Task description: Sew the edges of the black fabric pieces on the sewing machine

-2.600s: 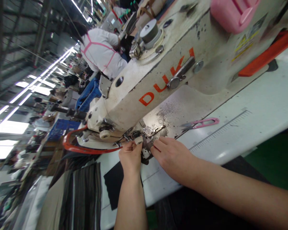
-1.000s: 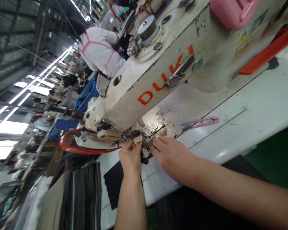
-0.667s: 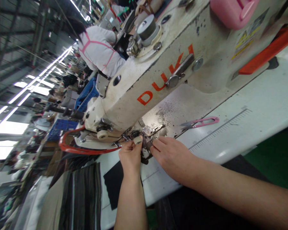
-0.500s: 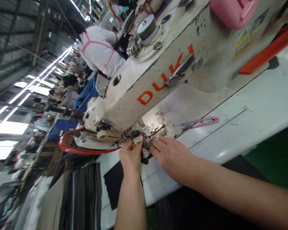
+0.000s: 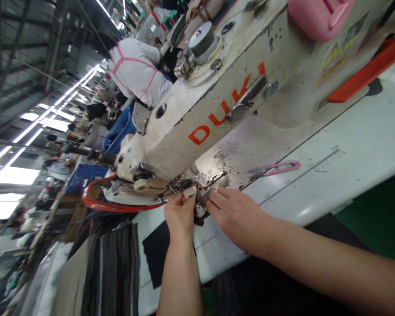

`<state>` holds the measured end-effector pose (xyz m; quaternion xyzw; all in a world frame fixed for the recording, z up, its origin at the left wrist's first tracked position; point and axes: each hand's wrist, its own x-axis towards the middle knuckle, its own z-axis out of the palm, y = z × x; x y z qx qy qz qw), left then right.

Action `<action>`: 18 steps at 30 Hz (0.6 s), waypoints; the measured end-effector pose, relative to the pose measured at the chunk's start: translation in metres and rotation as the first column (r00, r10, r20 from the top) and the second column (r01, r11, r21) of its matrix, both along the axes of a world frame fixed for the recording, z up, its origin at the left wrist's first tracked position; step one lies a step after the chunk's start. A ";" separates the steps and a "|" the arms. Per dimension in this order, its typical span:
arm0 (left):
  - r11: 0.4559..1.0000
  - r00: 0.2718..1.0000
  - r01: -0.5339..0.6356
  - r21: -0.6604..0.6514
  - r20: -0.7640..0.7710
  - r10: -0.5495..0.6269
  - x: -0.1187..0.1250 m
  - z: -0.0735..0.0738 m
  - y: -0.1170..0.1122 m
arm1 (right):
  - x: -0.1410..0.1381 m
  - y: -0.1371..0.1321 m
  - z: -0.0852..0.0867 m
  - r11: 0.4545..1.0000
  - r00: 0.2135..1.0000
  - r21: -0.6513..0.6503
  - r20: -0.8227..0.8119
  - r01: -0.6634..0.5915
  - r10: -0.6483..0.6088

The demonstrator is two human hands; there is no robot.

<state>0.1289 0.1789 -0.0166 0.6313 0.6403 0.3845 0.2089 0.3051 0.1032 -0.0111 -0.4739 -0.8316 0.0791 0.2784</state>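
Note:
At the needle end of a white sewing machine [image 5: 177,127], both hands work close together under the head. My left hand [image 5: 180,213] is pinched, thumb against fingers, beside the metal presser area; a pale patch shows at the thumb tip. What it grips is hidden. My right hand [image 5: 235,213] has its fingers curled down at the slide plate [image 5: 202,199], just right of the left hand; its fingertips are hidden, and I cannot see what they hold. A black cloth piece [image 5: 156,252] lies on the table left of my left wrist.
Pink-handled thread snips [image 5: 276,168] lie on the machine bed's front edge, near a printed ruler [image 5: 299,177]. Dark and beige cloth strips [image 5: 110,267] are stacked at lower left. A red curved guard [image 5: 98,204] sticks out left. A person in white [image 5: 134,66] sits beyond.
Both hands stay at nearly the same spot by the needle area. The view has shifted only very slightly.

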 end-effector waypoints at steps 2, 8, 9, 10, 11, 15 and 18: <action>1.000 1.000 0.005 -0.001 -0.002 -0.005 0.000 0.000 0.000 | 0.000 0.000 0.000 1.000 1.000 0.002 0.002 0.003 -0.003; 1.000 1.000 0.003 -0.010 -0.007 -0.003 -0.001 -0.002 0.000 | 0.001 0.000 0.000 1.000 1.000 -0.002 0.000 -0.001 0.001; 1.000 1.000 0.005 -0.013 -0.006 -0.006 -0.001 -0.002 0.000 | 0.001 0.000 0.000 1.000 1.000 -0.003 0.000 -0.001 0.001; 1.000 1.000 0.008 -0.015 -0.002 -0.008 0.000 -0.002 0.000 | 0.001 0.000 0.000 1.000 1.000 -0.003 -0.001 -0.001 0.001; 1.000 1.000 0.011 -0.018 0.001 -0.011 -0.001 -0.002 0.000 | 0.001 0.000 0.000 1.000 1.000 -0.001 0.000 0.001 -0.001; 1.000 1.000 0.024 -0.012 -0.009 -0.025 -0.002 -0.002 0.000 | 0.001 0.000 -0.001 1.000 1.000 0.011 0.000 0.002 -0.002; 1.000 0.999 0.030 0.003 -0.040 -0.030 -0.003 -0.003 0.000 | 0.000 0.000 -0.001 1.000 1.000 0.013 -0.015 0.007 -0.007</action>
